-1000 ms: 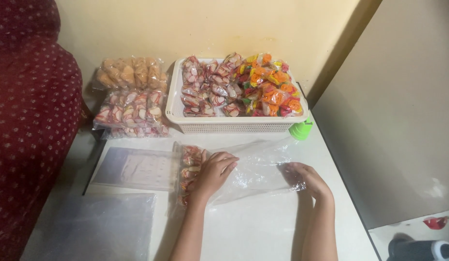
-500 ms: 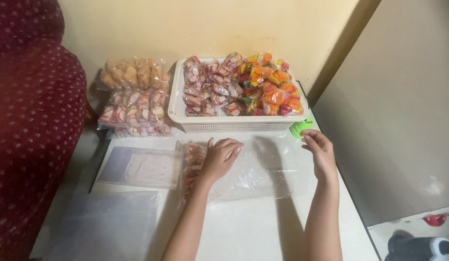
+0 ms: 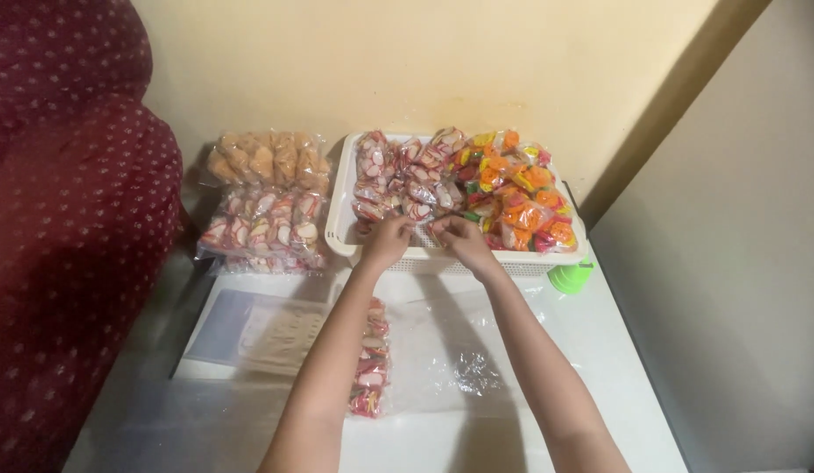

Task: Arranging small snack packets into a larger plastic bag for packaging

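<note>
Both hands were in the white basket at its near rim, among the red-and-white wrapped sweets; the left hand and right hand were curled over sweets, though a firm grip could not be confirmed. A clear plastic bag lay flat on the white table at six o'clock from the basket, with one row of sweets along its left edge, most of it unfilled; orange-and-green packets filled the basket's right half. At nine o'clock, two filled bags: tan snacks behind, red-and-white sweets in front; a green item sat at four o'clock.
</note>
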